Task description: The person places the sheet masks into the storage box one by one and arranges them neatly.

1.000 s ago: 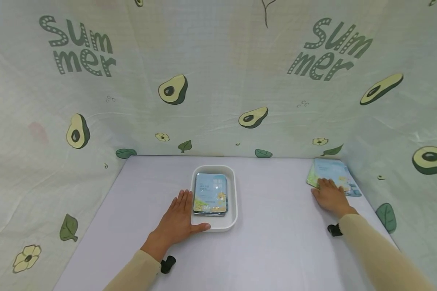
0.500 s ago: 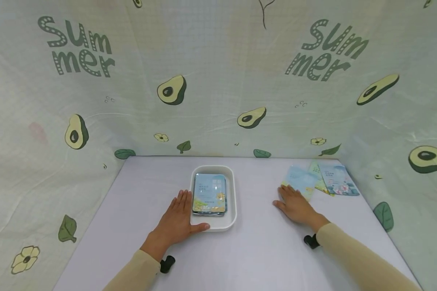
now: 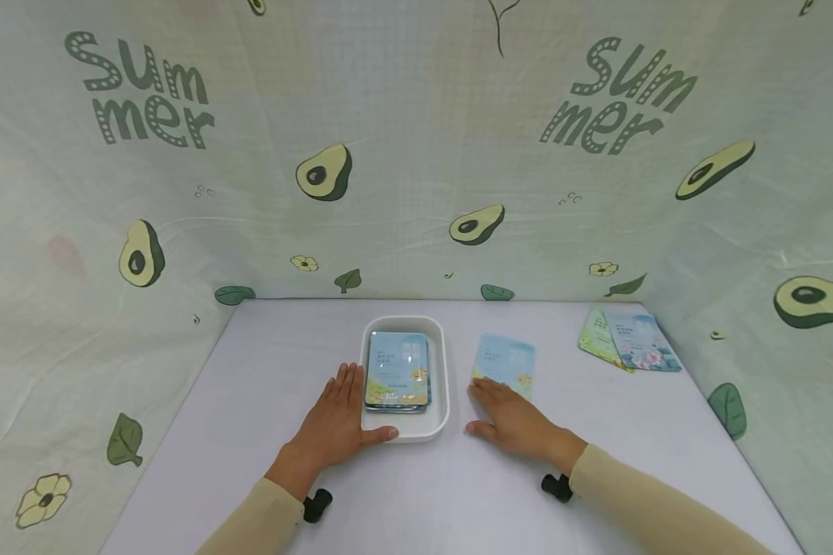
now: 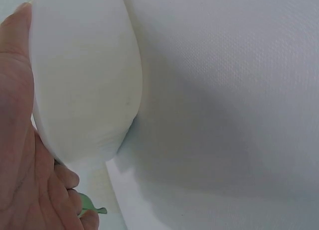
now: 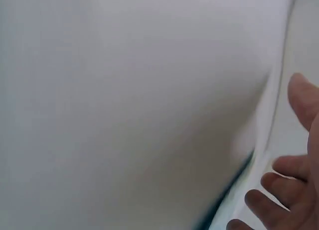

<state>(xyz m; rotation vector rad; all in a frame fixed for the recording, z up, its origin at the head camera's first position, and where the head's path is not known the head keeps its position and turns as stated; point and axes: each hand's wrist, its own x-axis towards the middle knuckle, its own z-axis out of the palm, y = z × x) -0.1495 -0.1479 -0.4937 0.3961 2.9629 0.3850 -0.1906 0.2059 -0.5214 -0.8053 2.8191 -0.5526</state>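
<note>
A white tray (image 3: pixel 437 428) stands left of the table's middle, with a small stack of light blue flat sachets (image 3: pixel 397 370) in it. My left hand (image 3: pixel 333 428) rests against the tray's left side, fingers straight and thumb along the near edge. In the left wrist view the hand lies against the tray's white wall (image 4: pixel 84 80). Right of the tray, my right hand (image 3: pixel 517 420) has its fingertips on the lower edge of a single blue sachet (image 3: pixel 503 358). Its thumb is apart from that sachet. In the right wrist view the fingers (image 5: pixel 284 187) look loosely extended.
At the far right corner lie a green sachet (image 3: pixel 597 335) and a blue sachet with pink flowers (image 3: pixel 642 339), overlapping. A white cloth covers the table (image 3: pixel 458 501). Behind it hangs an avocado-print curtain (image 3: pixel 403 116).
My right hand has moved left from the far right pile, bringing one blue sachet beside the tray. The pile has spread, showing the green and flowered sachets. My left hand keeps its place.
</note>
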